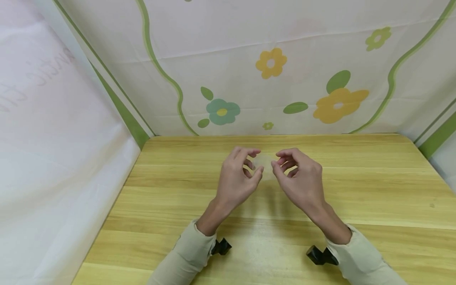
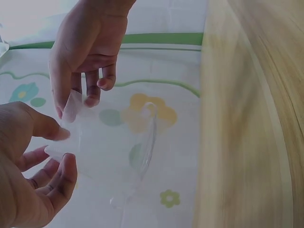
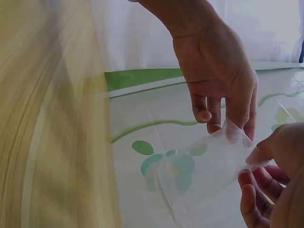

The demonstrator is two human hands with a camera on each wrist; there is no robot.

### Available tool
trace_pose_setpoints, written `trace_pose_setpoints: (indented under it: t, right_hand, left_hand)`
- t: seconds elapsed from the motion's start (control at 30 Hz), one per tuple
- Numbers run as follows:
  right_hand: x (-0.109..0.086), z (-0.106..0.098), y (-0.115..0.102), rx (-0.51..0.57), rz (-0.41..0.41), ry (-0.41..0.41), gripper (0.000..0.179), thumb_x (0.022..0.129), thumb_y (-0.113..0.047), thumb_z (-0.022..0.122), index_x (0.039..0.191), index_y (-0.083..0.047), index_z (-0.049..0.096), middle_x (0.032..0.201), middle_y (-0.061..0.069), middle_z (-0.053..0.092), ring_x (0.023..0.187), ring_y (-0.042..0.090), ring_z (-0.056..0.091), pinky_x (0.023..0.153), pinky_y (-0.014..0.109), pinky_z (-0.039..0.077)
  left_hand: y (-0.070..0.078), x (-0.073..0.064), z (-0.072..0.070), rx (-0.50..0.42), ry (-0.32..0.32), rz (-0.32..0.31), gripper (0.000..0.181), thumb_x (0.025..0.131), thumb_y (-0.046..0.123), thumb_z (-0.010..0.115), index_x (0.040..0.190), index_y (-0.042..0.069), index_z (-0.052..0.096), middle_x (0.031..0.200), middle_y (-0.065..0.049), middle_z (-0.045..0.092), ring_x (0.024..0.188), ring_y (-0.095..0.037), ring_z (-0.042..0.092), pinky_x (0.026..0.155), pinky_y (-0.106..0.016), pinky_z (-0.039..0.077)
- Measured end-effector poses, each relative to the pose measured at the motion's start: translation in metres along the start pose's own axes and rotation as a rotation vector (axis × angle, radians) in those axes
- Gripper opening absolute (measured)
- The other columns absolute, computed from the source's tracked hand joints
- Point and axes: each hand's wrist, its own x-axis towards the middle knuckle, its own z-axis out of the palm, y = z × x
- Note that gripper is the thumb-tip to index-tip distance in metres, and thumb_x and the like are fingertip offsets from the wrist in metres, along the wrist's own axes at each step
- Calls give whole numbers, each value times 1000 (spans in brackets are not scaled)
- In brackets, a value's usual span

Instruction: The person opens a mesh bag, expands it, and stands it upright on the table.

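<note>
A thin, clear piece of plastic film point(image 3: 209, 164) stretches between my two hands; whether it is a bag or a single sheet I cannot tell. In the head view the film point(image 1: 265, 163) is barely visible above the table. My left hand point(image 1: 233, 180) pinches one side of it between thumb and fingers. My right hand point(image 1: 303, 184) pinches the opposite side, a short gap away. In the left wrist view, the film point(image 2: 72, 108) looks frosted and folded near the fingertips. Its far edge hangs in a shiny curve.
Both hands are above a light wooden table point(image 1: 171, 190). Behind it stands a white curtain point(image 1: 228, 71) printed with flowers and green lines. Another white cloth point(image 1: 71, 158) hangs along the left side. A black mount point(image 1: 221, 247) shows below the left sleeve and another black mount point(image 1: 320, 255) by the right sleeve.
</note>
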Motion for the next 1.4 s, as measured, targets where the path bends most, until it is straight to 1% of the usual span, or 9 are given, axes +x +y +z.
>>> trace_pose_setpoints:
  t: [0.17,0.37,0.47,0.6,0.73,0.87,1.03,1.2,1.4]
  right_hand:
    - [1,0,1,-2,-28,46,15,90,-2,81,103,-2,75,83,6,76,69,17,72,57,14,55]
    - [3,-1,3,-29,-48,70,17,90,-5,83,105,-1,75,84,7,76,70,19,72,57,13,52]
    - [3,-1,2,-41,-46,38,24,89,-10,87,109,-3,75,89,7,77,72,18,72,58,11,48]
    - [2,-1,1,-46,-57,-49,38,83,-14,93,115,-5,74,98,6,79,76,17,72,59,11,47]
    - [1,-1,-1,-60,-95,-119,50,76,-13,98,118,-5,73,105,6,78,81,16,71,59,22,54]
    - [1,-2,-1,-76,-121,-149,53,72,-9,100,118,-6,72,107,7,77,82,17,71,60,26,55]
    - [2,-4,1,-69,-97,-113,40,78,-7,96,113,-6,75,101,7,78,78,16,71,59,23,55]
    - [4,-6,3,-36,-50,-47,21,88,-7,88,106,-5,77,86,4,78,69,13,70,58,15,54]
    - [3,-6,3,-27,-25,-28,17,90,-7,86,103,-4,77,84,4,78,67,13,71,60,11,54]
  left_hand:
    - [-1,0,1,-19,-18,-11,38,88,-11,74,124,1,71,116,-15,65,82,-20,69,63,-16,60]
    - [-2,3,-1,-46,-6,-40,28,94,0,79,122,1,72,107,-14,69,83,-22,72,65,-20,62]
    - [-2,3,-2,-72,6,-63,22,97,2,76,119,0,72,104,-13,70,85,-22,74,68,-18,62]
    - [-1,3,-2,-65,27,-69,20,98,1,74,118,0,73,102,-14,71,86,-23,76,69,-16,61]
    - [0,3,-2,-50,52,-69,19,98,1,74,116,-1,73,99,-14,70,85,-24,77,69,-16,61]
    - [0,4,-3,-50,55,-66,18,98,1,74,116,-1,73,98,-14,70,86,-24,77,69,-16,61]
    - [-1,4,-3,-42,56,-65,16,98,3,75,114,-1,74,97,-13,70,83,-24,76,67,-15,60]
    - [-2,3,-2,-4,39,-40,7,99,9,76,102,2,77,94,-11,74,78,-21,74,65,-17,61]
    - [-4,2,0,41,23,-2,8,99,11,78,94,4,78,87,-8,76,73,-17,72,66,-18,61]
